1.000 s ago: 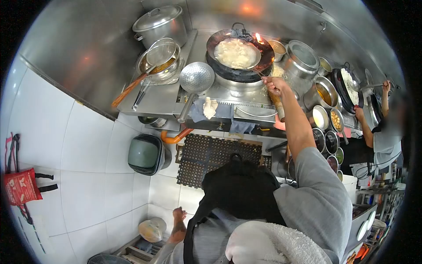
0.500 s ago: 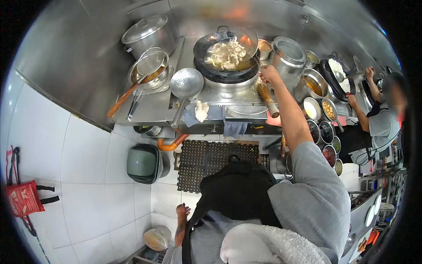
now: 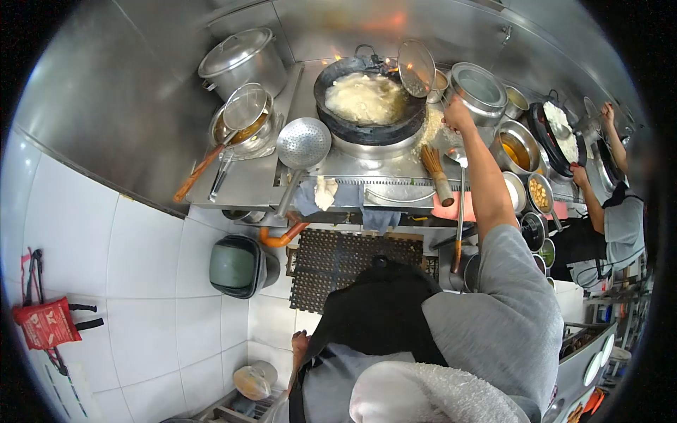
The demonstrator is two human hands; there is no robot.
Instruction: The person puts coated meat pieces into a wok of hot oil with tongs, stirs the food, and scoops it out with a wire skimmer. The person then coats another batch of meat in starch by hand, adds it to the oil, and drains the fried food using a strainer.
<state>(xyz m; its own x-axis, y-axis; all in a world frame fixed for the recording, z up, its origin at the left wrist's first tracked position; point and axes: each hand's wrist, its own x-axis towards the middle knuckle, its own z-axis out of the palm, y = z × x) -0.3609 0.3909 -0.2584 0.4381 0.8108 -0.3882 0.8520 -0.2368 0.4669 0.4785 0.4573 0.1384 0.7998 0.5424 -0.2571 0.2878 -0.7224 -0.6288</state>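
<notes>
My right hand [image 3: 458, 115] is closed on the handle of a wire mesh strainer [image 3: 416, 68], which is tilted up at the right rim of a black wok [image 3: 352, 132]. Pale food [image 3: 363, 97] lies in foaming oil inside the wok. Small flames show at the wok's back rim. My left hand [image 3: 301, 343] hangs low by my side, away from the stove; its fingers are mostly hidden. Below my right forearm lie a bamboo brush [image 3: 436, 169] and a ladle [image 3: 458, 162] with a wooden handle end.
Left of the wok are a perforated skimmer [image 3: 303, 143], a lidded pot [image 3: 240, 60] and a second strainer [image 3: 243, 106] over a bowl. Pots and a pan of nuts [image 3: 540, 194] stand at right. A co-worker [image 3: 613, 218] handles another wok [image 3: 564, 144]. A rubber mat [image 3: 331, 254] covers the floor.
The strainer has moved from over the wok to its right rim. The food has spread into foaming oil, and flames have appeared behind. The ladle has come into sight beside my right arm.
</notes>
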